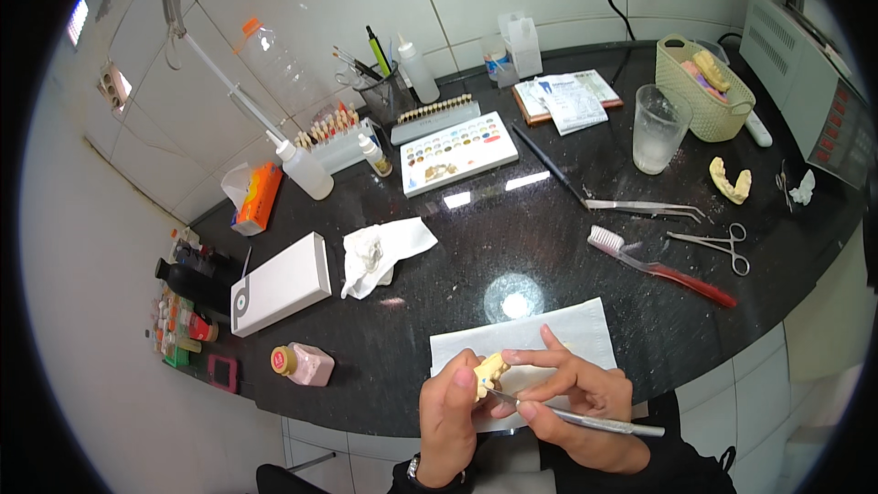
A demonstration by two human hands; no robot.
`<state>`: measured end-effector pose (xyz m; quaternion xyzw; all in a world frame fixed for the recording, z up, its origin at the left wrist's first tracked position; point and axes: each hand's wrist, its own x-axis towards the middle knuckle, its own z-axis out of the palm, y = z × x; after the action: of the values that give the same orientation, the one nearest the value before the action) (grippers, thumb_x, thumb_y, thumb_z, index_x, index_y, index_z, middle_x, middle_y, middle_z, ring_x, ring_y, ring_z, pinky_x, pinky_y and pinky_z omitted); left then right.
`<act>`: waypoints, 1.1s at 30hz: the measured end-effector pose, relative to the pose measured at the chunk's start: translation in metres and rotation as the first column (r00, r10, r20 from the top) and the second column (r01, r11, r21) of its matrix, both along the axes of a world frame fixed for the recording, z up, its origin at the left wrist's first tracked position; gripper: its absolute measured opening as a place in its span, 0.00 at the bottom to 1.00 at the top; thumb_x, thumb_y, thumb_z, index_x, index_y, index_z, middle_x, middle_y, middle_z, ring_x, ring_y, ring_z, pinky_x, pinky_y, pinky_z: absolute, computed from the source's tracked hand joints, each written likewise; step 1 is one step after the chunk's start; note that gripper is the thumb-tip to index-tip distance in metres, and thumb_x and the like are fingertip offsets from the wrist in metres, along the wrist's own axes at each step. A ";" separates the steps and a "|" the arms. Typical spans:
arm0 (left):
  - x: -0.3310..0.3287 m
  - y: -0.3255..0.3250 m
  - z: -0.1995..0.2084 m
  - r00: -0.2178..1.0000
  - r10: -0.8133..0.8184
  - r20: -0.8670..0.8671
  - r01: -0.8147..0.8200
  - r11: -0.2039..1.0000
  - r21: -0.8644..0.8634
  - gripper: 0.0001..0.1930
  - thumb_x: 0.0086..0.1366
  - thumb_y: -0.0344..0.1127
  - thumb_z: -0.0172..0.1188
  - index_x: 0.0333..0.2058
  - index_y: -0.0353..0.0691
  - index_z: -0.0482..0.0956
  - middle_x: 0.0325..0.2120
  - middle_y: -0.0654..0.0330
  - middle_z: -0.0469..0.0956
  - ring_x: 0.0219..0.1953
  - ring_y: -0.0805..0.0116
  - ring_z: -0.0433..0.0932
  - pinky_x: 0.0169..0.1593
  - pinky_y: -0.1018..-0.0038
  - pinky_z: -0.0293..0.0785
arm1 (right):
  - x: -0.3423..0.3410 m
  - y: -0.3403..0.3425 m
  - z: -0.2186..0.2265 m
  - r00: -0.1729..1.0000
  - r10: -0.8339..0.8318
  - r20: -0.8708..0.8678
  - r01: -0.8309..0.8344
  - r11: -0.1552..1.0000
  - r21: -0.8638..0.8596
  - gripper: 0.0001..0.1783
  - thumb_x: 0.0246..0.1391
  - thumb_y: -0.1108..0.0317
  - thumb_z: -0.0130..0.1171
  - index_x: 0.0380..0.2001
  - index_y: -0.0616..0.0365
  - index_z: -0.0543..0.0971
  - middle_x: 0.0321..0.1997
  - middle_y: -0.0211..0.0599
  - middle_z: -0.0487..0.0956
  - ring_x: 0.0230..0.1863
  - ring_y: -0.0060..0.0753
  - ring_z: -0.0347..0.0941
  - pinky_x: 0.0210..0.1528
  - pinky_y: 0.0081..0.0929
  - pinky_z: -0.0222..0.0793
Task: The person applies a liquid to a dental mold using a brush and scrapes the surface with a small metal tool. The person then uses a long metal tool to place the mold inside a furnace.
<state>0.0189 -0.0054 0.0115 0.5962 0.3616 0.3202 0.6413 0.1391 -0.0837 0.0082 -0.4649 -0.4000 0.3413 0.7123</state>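
Near the front edge of the black worktop, my left hand (448, 412) is closed around a small yellow dental cast (491, 370) with a row of teeth. My right hand (581, 402) grips a slim metal scalpel-like carving knife (604, 422), its handle pointing right. The tool's tip meets the cast near a small blue mark, and my right index finger reaches to the cast's far end. Under both hands lies a white paper sheet (585, 325). Part of the cast is hidden by my left fingers.
A red toothbrush (672, 276), scissor-like forceps (732, 245) and tweezers (640, 207) lie to the right, near a horseshoe-shaped cast (729, 183). Leftward are a pink powder bottle (314, 366), a white box (283, 284) and crumpled tissue (384, 252). A paint palette (457, 165) sits farther back.
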 end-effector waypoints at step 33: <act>0.003 -0.002 -0.001 1.000 0.021 0.012 -0.021 0.999 -0.025 0.23 0.66 0.55 0.42 0.23 0.40 0.64 0.18 0.67 0.65 0.21 0.83 0.61 0.25 0.84 0.54 | 0.006 -0.007 -0.010 0.984 -0.018 0.177 0.012 0.999 0.037 0.04 0.48 0.74 0.60 0.29 0.60 0.79 0.33 0.38 0.83 0.54 0.42 0.72 0.65 0.62 0.40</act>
<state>0.0219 -0.0070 0.0103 0.5823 0.3678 0.3259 0.6476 0.1448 -0.0906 -0.0022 -0.4837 -0.4644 0.2861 0.6845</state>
